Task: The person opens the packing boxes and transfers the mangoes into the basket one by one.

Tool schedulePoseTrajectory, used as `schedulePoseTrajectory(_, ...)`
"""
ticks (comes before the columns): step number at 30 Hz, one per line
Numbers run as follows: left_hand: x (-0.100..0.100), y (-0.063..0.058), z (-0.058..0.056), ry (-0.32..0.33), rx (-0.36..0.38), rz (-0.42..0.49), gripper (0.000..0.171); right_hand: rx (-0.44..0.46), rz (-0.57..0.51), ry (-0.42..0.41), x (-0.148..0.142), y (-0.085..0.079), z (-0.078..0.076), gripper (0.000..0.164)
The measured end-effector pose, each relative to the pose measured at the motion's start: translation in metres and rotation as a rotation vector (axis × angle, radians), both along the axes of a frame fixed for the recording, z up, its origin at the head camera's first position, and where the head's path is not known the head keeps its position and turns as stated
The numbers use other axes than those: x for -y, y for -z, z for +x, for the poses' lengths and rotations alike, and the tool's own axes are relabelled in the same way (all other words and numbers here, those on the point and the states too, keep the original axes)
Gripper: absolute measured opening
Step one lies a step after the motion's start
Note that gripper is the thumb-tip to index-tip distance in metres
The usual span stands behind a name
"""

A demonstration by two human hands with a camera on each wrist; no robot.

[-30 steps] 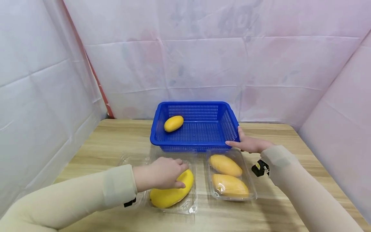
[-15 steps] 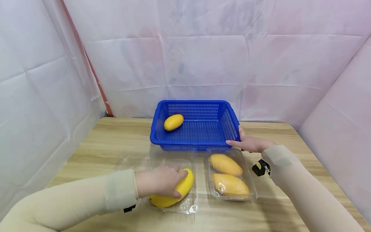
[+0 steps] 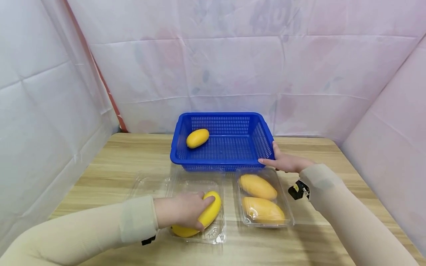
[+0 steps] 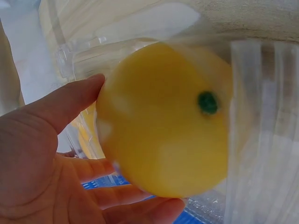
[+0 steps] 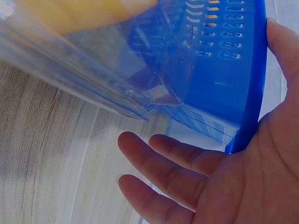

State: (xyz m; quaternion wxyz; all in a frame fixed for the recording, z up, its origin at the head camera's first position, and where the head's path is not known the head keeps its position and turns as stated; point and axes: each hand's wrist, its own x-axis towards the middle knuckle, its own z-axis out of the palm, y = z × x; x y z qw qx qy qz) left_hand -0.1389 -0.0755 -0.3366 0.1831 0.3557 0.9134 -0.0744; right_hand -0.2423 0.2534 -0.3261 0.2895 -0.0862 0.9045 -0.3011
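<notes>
My left hand (image 3: 181, 210) grips a long, smooth yellow mango (image 3: 211, 212) in an unlidded clear plastic box (image 3: 179, 181). In the left wrist view, the thumb (image 4: 77, 100) presses one side of the mango and the fingers reach under it; a green stem spot (image 4: 208, 102) shows on its end. My right hand (image 3: 288, 162) straddles the near right corner of a blue basket (image 3: 219, 162), thumb and forefinger lying along the rim. The other fingers (image 5: 161, 170) hang loose below that corner in the right wrist view. One yellow mango (image 3: 198, 138) lies inside the basket.
A second clear box (image 3: 288, 207), between the basket and the near edge, contains two orange-yellow mangoes (image 3: 263, 210). The left box's clear lid (image 3: 149, 184) is folded out leftward on the wooden table (image 3: 133, 151). Pale cloth walls (image 3: 229, 70) enclose the back and sides.
My left hand has lowered onto the yellow mango and its fingers have closed round it. The right hand stays at the basket's corner.
</notes>
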Motion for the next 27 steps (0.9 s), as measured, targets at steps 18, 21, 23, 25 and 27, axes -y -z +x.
schedulePoseTrajectory(18, 0.0033, -0.0044, 0.0004, -0.048, 0.088, 0.03, 0.094, -0.012, 0.016, -0.002, 0.0003, -0.003, 0.0018, 0.108)
schedulePoseTrajectory(21, 0.0039, -0.0036, 0.0004, -0.053, 0.088, 0.03, 0.097, -0.003, 0.018, 0.003, 0.0003, -0.0031, 0.0019, 0.109)
schedulePoseTrajectory(23, 0.0041, -0.0027, 0.0004, -0.054, 0.085, 0.027, 0.099, 0.0, 0.019, 0.003, 0.0005, -0.0028, 0.0019, 0.109)
schedulePoseTrajectory(25, 0.0044, -0.0018, 0.0005, -0.056, 0.082, 0.023, 0.099, 0.005, 0.021, 0.002, 0.0008, -0.0025, 0.0018, 0.109)
schedulePoseTrajectory(27, 0.0047, -0.0008, 0.0006, -0.057, 0.08, 0.02, 0.099, 0.011, 0.022, 0.001, 0.0012, -0.0022, 0.002, 0.109)
